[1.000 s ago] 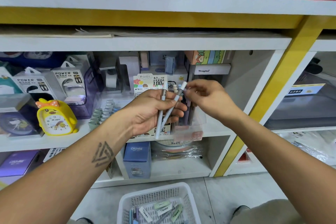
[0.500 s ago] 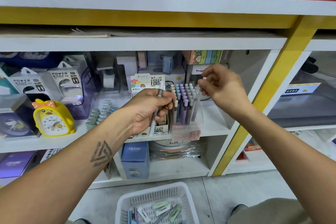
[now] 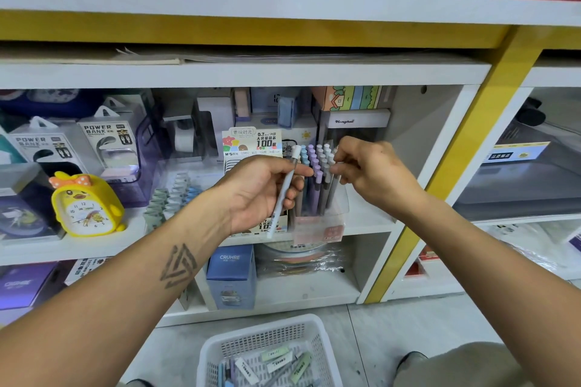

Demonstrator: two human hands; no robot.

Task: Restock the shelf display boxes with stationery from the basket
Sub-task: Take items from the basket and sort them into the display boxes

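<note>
**One Pen in Hand at the Display Box**

Left hand (image 3: 261, 195) raised before the middle shelf, fingers and thumb curled round a slim white pen with a pale cap (image 3: 283, 195); cap uppermost, barrel slanting down and left, barcoded tip just in front of the shelf edge. Right hand (image 3: 367, 173) level with it, just to the right, fingertips pinched at the top of a grey pen (image 3: 332, 185) standing with the others; whether truly gripped or merely touched, hard to tell.

Between the two hands, a clear plastic display box (image 3: 320, 223) on the white shelf (image 3: 371, 223), packed with upright pens capped in blue, lilac and white (image 3: 314, 160). Directly behind the left hand, a printed card box of pencil leads marked 100 (image 3: 251, 141).

Down on the grey floor, near the bottom edge, a white perforated plastic basket (image 3: 267, 336) holding loose pens and small labelled erasers (image 3: 273, 358).

Further left on the same shelf, a yellow duck-shaped alarm clock with an orange bow (image 3: 85, 204), with boxed power banks (image 3: 103, 141) behind it. Below, a blue carton labelled CRUHRE (image 3: 231, 273).
</note>
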